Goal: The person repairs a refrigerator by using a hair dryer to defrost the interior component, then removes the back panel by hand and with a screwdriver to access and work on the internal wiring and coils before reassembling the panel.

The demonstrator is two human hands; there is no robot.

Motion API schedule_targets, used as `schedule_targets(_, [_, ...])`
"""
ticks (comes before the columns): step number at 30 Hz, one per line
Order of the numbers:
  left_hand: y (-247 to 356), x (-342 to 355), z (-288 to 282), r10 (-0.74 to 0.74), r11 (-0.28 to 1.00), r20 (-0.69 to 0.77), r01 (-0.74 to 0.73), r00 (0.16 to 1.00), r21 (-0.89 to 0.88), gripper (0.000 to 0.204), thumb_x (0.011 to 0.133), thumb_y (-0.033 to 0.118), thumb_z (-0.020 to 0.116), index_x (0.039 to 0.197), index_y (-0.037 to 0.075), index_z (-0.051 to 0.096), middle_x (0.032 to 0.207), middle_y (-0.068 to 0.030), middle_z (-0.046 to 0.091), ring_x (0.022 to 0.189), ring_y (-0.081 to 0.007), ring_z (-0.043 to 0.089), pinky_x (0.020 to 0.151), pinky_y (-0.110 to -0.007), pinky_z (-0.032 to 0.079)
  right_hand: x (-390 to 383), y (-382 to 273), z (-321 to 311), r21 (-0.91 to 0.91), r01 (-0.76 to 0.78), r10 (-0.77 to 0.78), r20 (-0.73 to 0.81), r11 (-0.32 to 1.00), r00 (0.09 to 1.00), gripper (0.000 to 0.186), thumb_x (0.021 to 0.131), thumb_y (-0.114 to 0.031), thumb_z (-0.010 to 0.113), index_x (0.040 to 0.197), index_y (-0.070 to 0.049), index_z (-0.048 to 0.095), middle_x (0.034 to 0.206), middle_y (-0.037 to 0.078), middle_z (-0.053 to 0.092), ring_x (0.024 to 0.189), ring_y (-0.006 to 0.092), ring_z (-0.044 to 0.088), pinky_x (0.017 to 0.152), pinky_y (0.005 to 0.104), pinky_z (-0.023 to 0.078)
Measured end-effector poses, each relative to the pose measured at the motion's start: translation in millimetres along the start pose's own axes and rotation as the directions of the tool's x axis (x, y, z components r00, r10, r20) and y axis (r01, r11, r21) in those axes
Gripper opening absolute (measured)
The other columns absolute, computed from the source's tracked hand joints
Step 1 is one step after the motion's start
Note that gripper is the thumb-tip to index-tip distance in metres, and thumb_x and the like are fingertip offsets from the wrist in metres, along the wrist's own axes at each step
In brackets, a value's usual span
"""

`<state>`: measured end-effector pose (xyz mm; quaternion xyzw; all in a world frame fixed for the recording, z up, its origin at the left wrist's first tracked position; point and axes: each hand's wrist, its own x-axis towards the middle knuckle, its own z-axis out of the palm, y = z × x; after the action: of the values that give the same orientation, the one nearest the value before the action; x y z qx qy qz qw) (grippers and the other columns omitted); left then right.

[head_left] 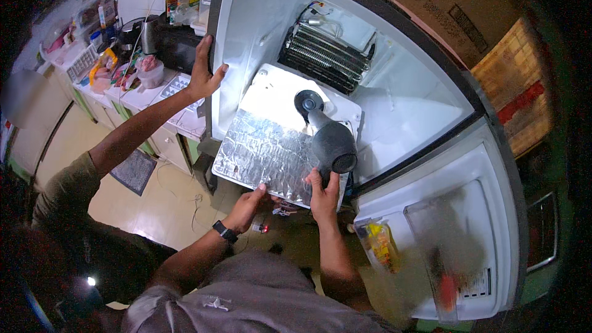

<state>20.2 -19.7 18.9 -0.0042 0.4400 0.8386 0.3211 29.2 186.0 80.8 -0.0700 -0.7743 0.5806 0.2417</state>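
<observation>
My right hand (324, 197) is wrapped round the handle of a dark grey hair dryer (332, 139). The dryer's nozzle points away from me, toward a black round part (307, 102) on a white panel. Silver foil covers the near half of this panel (262, 148), which lies tilted at the mouth of an open freezer compartment (394, 129). With a watch on its wrist, my left hand (248, 208) grips the panel's near edge, thumb on top and fingers partly hidden below. Behind the panel, metal evaporator fins (327, 54) and wires show at the compartment's back.
A co-worker's hand (203, 77) rests against the compartment's left edge. At right, the open freezer door (481, 209) holds a yellow packet (381, 245) in its shelf. A cluttered counter (135, 95) stands left. A cardboard box (456, 6) sits at the upper right.
</observation>
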Motion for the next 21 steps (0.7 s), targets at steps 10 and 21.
schedule_targets(10, [-3.4, 2.1, -1.4, 0.058, 0.998, 0.179, -0.059, 0.982, -0.001, 0.061, 0.104, 0.051, 0.04, 0.095, -0.003, 0.067, 0.099, -0.0173, 0.07, 0.1, -0.0273, 0.065, 0.098, -0.04, 0.045, -0.2, 2.4, -0.5, -0.063, 0.001, -0.002, -0.011, 0.998, 1.0, 0.03, 0.099, -0.022, 0.062, 0.118, -0.001, 0.052, 0.089, 0.003, 0.059, 0.08, 0.0127, 0.058, 0.077, 0.0298, 0.048])
schedule_targets(21, [-6.9, 5.7, 4.9, 0.03, 0.991, 0.126, -0.046, 0.992, 0.125, 0.062, 0.105, 0.05, 0.039, 0.095, -0.003, 0.07, 0.106, -0.015, 0.07, 0.102, -0.0239, 0.063, 0.098, -0.036, 0.045, -0.3, 18.9, -6.6, -0.172, 0.079, -0.086, -0.036, 0.982, 0.996, 0.028, 0.099, -0.017, 0.059, 0.121, -0.001, 0.052, 0.088, 0.004, 0.061, 0.079, 0.0141, 0.058, 0.076, 0.0311, 0.047])
